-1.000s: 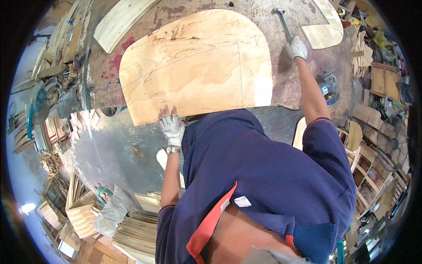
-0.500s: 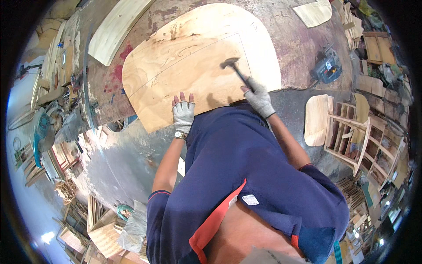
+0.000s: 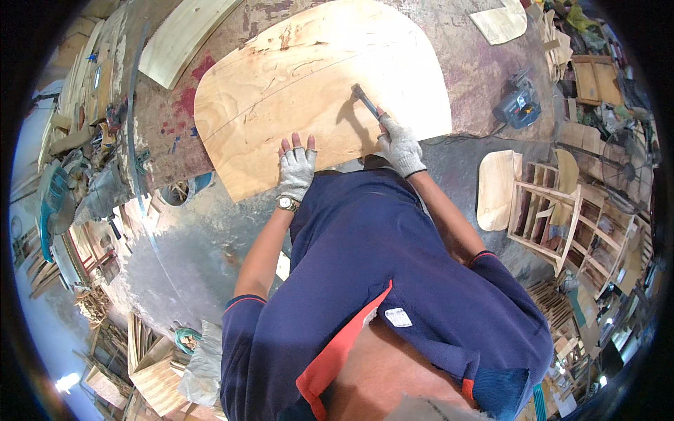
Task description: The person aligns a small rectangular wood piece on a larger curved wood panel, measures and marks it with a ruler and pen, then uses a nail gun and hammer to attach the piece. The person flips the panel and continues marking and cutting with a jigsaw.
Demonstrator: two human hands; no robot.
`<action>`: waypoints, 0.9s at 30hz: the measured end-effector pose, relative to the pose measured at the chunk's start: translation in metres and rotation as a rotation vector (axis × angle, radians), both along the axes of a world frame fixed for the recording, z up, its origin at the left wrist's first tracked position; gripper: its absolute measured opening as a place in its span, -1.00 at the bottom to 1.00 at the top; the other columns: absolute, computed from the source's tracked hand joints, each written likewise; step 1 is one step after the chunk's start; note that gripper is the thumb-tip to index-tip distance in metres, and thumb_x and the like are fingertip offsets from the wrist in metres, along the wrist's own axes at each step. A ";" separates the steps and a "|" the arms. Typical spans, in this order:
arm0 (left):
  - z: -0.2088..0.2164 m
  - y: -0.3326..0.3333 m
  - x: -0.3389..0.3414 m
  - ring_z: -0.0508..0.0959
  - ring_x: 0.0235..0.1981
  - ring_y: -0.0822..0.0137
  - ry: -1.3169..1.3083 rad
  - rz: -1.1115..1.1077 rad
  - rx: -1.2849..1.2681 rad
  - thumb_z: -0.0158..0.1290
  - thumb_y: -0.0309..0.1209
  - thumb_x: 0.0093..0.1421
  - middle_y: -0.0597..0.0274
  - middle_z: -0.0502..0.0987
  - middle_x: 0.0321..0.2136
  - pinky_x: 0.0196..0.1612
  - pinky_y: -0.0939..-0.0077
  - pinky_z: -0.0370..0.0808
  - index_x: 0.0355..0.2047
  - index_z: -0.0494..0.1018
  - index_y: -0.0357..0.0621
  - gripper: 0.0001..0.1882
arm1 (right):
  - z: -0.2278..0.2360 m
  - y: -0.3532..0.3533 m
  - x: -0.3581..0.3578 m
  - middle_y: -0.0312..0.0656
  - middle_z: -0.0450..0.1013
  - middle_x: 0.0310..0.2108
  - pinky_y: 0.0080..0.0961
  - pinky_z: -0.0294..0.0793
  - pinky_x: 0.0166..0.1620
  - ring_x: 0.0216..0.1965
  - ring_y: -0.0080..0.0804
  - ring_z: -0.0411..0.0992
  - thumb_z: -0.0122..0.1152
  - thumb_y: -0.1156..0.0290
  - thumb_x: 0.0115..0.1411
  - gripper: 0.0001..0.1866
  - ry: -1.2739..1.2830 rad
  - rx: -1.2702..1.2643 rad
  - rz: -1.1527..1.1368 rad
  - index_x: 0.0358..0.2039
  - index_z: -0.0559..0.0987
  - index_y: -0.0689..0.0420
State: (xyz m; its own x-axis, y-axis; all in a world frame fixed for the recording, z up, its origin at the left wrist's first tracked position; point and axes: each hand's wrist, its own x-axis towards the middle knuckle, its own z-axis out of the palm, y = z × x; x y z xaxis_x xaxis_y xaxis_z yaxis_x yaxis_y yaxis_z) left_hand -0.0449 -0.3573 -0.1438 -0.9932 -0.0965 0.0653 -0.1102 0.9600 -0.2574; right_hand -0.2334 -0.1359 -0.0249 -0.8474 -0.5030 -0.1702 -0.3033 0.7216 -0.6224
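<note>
A large, pale plywood panel (image 3: pixel 281 105) with rounded corners and a pencil line lies across the worktable before me. Gripped by its handle, a hammer (image 3: pixel 366 102) is raised over the panel's right half, its shadow falling beside it. My right hand (image 3: pixel 401 146), in a grey fingerless glove, is closed around that handle. My left hand (image 3: pixel 297 168), gloved the same way and with a watch above the wrist, rests on the panel's near edge, fingers stretched out and nothing in them.
A blue jigsaw (image 3: pixel 518 105) sits on the worktable (image 3: pixel 484 77) to the right. Curved wood pieces (image 3: pixel 182 42) lie at the far left, another (image 3: pixel 500 22) at the far right. Wooden frames (image 3: pixel 547 210) stand on the right. A teal power saw (image 3: pixel 55 203) is at the left.
The hammer has swung, so its head now shows end-on and slightly further left. My right hand has shifted a little left with it. My left hand stays on the panel's edge.
</note>
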 end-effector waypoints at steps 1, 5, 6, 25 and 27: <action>0.000 0.000 -0.001 0.37 0.24 -0.40 0.031 0.006 0.030 -0.11 -0.29 0.37 -0.34 0.17 0.37 0.25 -0.18 0.36 0.45 0.07 0.01 -0.35 | -0.002 0.001 0.001 0.09 0.55 -0.21 -0.33 0.53 -0.23 -0.30 -0.10 0.59 0.08 0.62 0.19 -0.35 0.007 -0.075 -0.027 0.33 0.40 0.00; 0.004 0.002 0.000 0.39 0.23 -0.40 -0.059 0.005 -0.065 -0.09 -0.29 0.36 -0.34 0.19 0.36 0.24 -0.18 0.38 0.44 0.10 0.00 -0.35 | -0.006 0.006 0.002 0.00 0.56 -0.26 -0.34 0.52 -0.26 -0.39 -0.18 0.55 0.09 0.62 0.16 -0.33 0.079 -0.161 -0.039 0.33 0.41 -0.01; 0.005 0.001 -0.002 0.39 0.23 -0.40 -0.046 0.006 -0.045 -0.09 -0.29 0.36 -0.33 0.19 0.36 0.24 -0.19 0.37 0.44 0.10 0.00 -0.35 | -0.005 0.008 0.003 -0.01 0.56 -0.27 -0.35 0.52 -0.26 -0.41 -0.19 0.54 0.10 0.61 0.16 -0.33 0.023 -0.078 -0.031 0.33 0.41 -0.01; 0.075 0.015 -0.013 0.25 0.34 -0.38 -0.143 0.119 0.207 0.01 -0.36 0.21 -0.30 0.11 0.40 0.37 -0.15 0.20 0.46 0.07 0.01 -0.21 | 0.014 0.018 -0.020 0.04 0.54 -0.23 -0.17 0.51 -0.11 -0.24 -0.13 0.55 0.08 0.46 0.28 -0.43 0.127 -0.133 0.068 0.32 0.38 0.14; 0.117 0.018 -0.023 0.27 0.32 -0.35 -0.183 0.147 0.258 0.10 -0.36 0.16 -0.29 0.14 0.38 0.36 -0.12 0.23 0.45 0.08 0.00 -0.16 | 0.038 0.026 -0.027 -0.12 0.50 -0.33 -0.30 0.51 -0.19 -0.33 -0.33 0.48 0.06 0.46 0.35 -0.46 0.249 -0.334 -0.015 0.34 0.35 0.20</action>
